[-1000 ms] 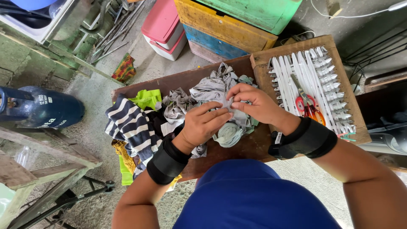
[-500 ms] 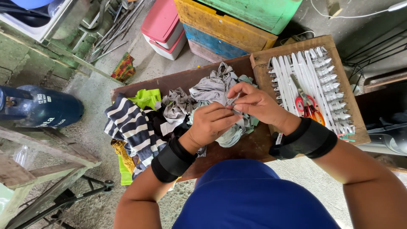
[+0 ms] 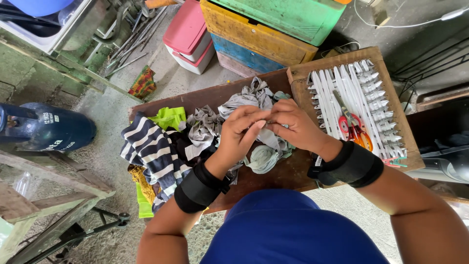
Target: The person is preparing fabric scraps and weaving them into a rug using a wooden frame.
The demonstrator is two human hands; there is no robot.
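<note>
Fingertips [image 3: 258,123] of both hands meet over the middle of the brown table [image 3: 293,173], pinched together on a thin grey fabric strip [image 3: 266,139] that hangs down toward a small rolled grey-green ball [image 3: 264,159] lying near the table's front edge.

Far left, on the concrete floor, a dark blue gas cylinder [image 3: 46,129] lies on its side beside a weathered wooden bench [image 3: 44,188]. At the table's left edge a navy-and-white striped cloth [image 3: 154,151] spills over the side, with a lime-green scrap [image 3: 170,117] just behind it and crumpled grey rags [image 3: 210,124] heaped toward the centre.

Left hand [image 3: 239,137], wearing a black wrist band [image 3: 198,188], closes thumb and forefinger on the strip. Right hand [image 3: 295,124], with its own black band [image 3: 349,164], pinches the same strip just beside it, the two hands touching.

At the table's right end sits a wooden frame [image 3: 381,83] strung with white strips [image 3: 342,98]; red-handled scissors [image 3: 352,126] rest on them. Behind the table's back edge stand stacked painted crates [image 3: 264,34] and a pink box [image 3: 188,32].
</note>
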